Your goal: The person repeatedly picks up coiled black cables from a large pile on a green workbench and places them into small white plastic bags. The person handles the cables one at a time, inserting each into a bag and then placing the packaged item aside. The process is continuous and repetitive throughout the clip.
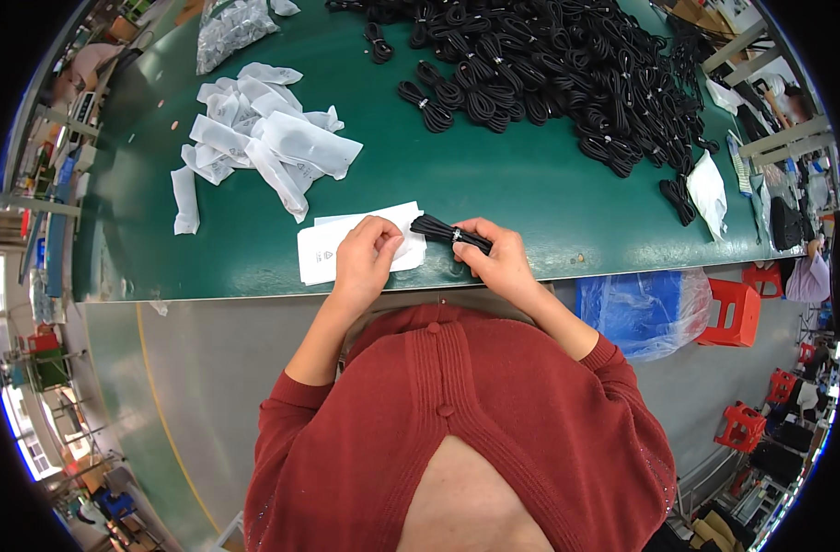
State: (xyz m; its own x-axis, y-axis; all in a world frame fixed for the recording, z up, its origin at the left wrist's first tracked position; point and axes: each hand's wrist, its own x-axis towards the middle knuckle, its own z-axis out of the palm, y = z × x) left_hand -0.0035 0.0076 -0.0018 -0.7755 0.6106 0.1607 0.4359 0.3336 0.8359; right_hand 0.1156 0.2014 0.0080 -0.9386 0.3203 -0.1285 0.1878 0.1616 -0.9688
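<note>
In my right hand point(500, 258) is a bundled black cable point(443, 232), gripped near its tie. Its far end points left, close to the right edge of a flat stack of white bags point(321, 250) at the table's near edge. My left hand point(367, 258) lies over that stack with thumb and fingers pinched together on the top bag; the exact pinch is partly hidden by the fingers.
Filled white bags point(254, 129) lie piled at the left, below a clear bag of small parts point(236, 35). A large heap of black cables point(549, 74) covers the far right of the green table point(144, 258). A plastic-lined blue bin point(632, 313) and red stool point(731, 313) stand right.
</note>
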